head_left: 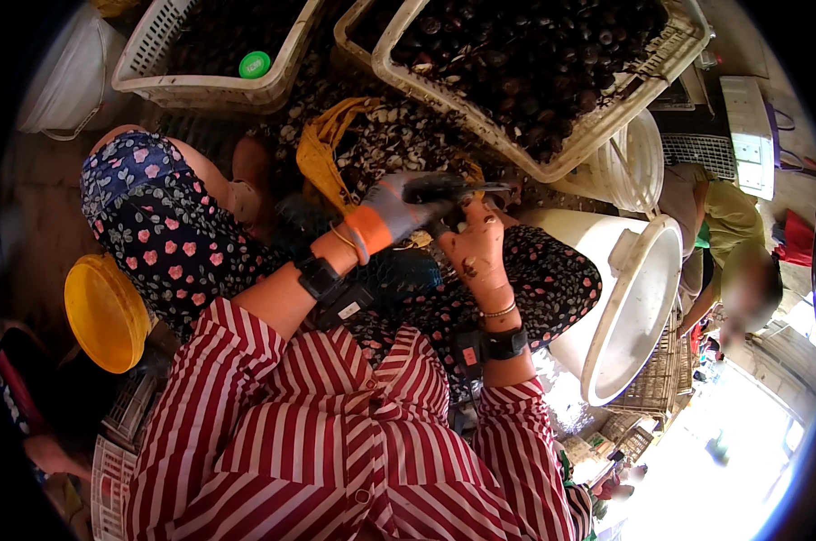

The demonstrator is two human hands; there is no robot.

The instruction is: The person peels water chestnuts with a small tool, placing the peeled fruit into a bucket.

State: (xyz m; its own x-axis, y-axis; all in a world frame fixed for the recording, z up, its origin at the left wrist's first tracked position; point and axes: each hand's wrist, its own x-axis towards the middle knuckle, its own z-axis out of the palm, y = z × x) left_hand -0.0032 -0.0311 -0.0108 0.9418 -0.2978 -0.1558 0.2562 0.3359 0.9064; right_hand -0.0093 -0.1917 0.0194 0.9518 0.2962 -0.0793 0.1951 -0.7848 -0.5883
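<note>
My left hand (392, 209) wears a grey glove with an orange cuff and dark finger area. Its fingers are closed, and what they grip is too dark to make out. Bare and dirt-spotted, my right hand (476, 248) meets the left fingertips over my lap. Its fingers are bent inward around something hidden between the hands. Just beyond both hands lies a heap of pale and dark shell-like pieces (399, 135). A yellow bag or cloth (322, 149) is crumpled at the heap's left side.
A white crate (539, 171) of dark round pieces stands far right; another crate (192, 88) at far left bears a green lid (255, 64). A white bucket (629, 311) is close on my right, a yellow bucket (108, 313) on my left. Another person (737, 216) sits at right.
</note>
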